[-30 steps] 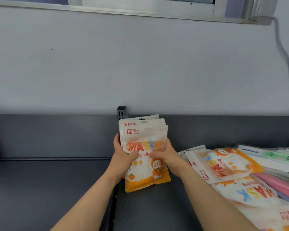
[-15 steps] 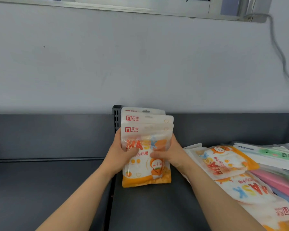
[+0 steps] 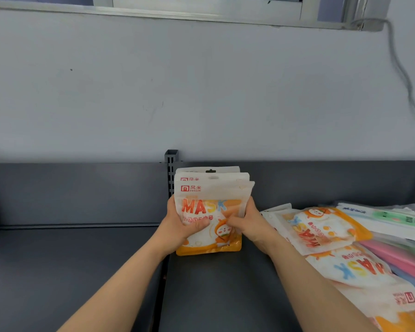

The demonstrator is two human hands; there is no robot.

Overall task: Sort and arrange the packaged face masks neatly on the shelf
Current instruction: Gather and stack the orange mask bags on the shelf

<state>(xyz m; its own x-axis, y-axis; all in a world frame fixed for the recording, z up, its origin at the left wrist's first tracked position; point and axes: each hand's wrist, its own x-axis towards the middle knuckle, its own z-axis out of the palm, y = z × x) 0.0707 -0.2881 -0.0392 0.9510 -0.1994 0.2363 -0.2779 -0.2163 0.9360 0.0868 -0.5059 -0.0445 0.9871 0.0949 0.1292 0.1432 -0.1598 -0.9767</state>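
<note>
The dark grey shelf (image 3: 58, 271) ran wide, two panels meeting at a seam. Just right of that seam stood an upright stack of mask packs (image 3: 209, 212). Further right, a loose pile of mask packs (image 3: 321, 231) lay overlapping, with pink, green and blue packs (image 3: 393, 255) beyond.

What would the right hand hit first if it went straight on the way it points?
The right hand grips the stack of mask packs, so that comes first. Beyond it, probably the shelf's back panel near the slotted post; depth is unclear.
</note>
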